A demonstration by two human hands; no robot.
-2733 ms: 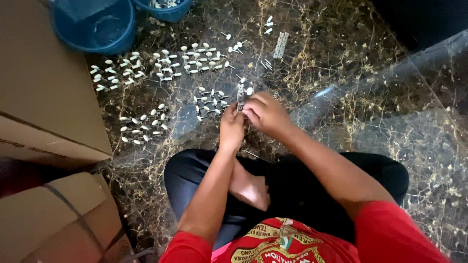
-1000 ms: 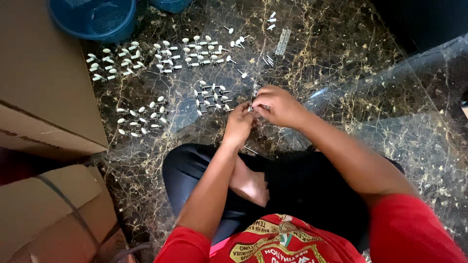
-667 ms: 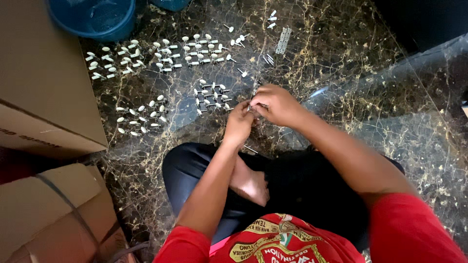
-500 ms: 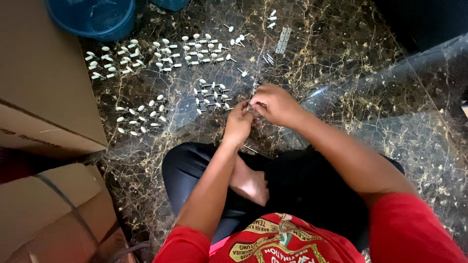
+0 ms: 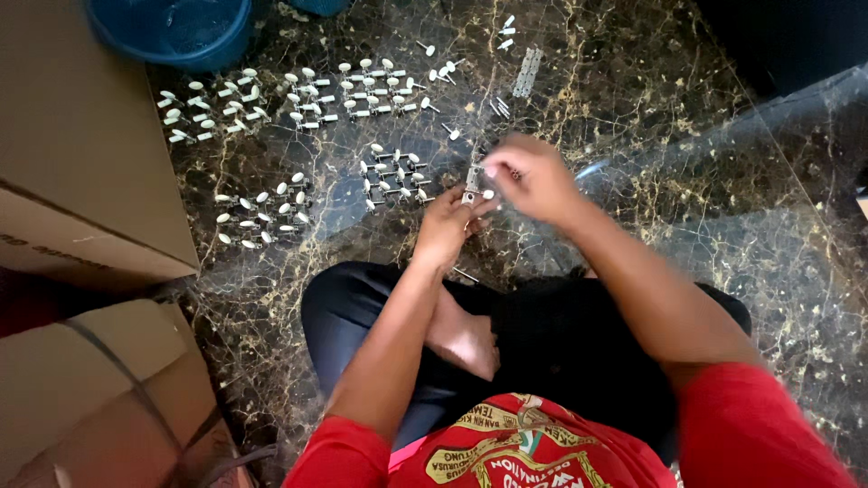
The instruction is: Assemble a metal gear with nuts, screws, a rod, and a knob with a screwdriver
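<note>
I sit cross-legged on a dark marble floor (image 5: 687, 163). My left hand (image 5: 448, 226) grips the lower end of a small metal strip with white knobs (image 5: 474, 181), a tuner assembly. My right hand (image 5: 533, 176) pinches a white knob at the same strip from the right. Both hands meet just in front of my knees. Several finished strips with white knobs (image 5: 393, 176) lie in groups on the floor beyond my hands.
More groups of white-knobbed strips (image 5: 262, 208) (image 5: 362, 81) lie to the left and farther out. A bare metal plate (image 5: 526, 72) lies ahead. A blue bucket (image 5: 176, 27) stands at top left. Cardboard boxes (image 5: 72, 154) (image 5: 90, 389) fill the left side.
My hands stay together over the same spot, the right hand shifting slightly on the strip. The view has tilted a little; the parts on the floor have not moved.
</note>
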